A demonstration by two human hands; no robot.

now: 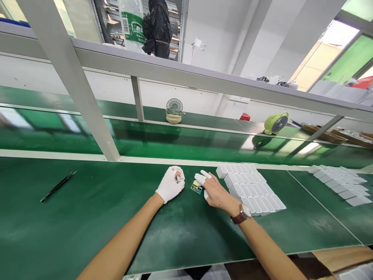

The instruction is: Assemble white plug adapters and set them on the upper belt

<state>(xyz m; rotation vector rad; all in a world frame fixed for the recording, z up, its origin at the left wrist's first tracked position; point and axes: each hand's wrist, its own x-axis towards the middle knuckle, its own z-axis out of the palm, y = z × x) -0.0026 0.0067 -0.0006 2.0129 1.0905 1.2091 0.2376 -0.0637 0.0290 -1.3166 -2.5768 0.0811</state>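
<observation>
Small green circuit board [197, 188] lies on the green worktop [87, 217], touched by the unclenched right hand [217, 193] (finger-cotted). The white-gloved left hand [170, 184] is clenched round a small pale part [178, 178]. Edge-only pinching seems wisest.

- The left hand [171, 184], in a white glove [166, 188], is curled into a loose fist with its fingertips tucked toward the palm.
- The left forearm [125, 237] is bare and reaches in from the lower left, wrist straight.
- The right hand [215, 191] lies palm down, fingers stretched leftward, with white finger cots [201, 178] on the tips.
- The right forearm [268, 249] is bare, with a wristwatch [241, 214] at the wrist.
- The hands are near each other but apart.
</observation>
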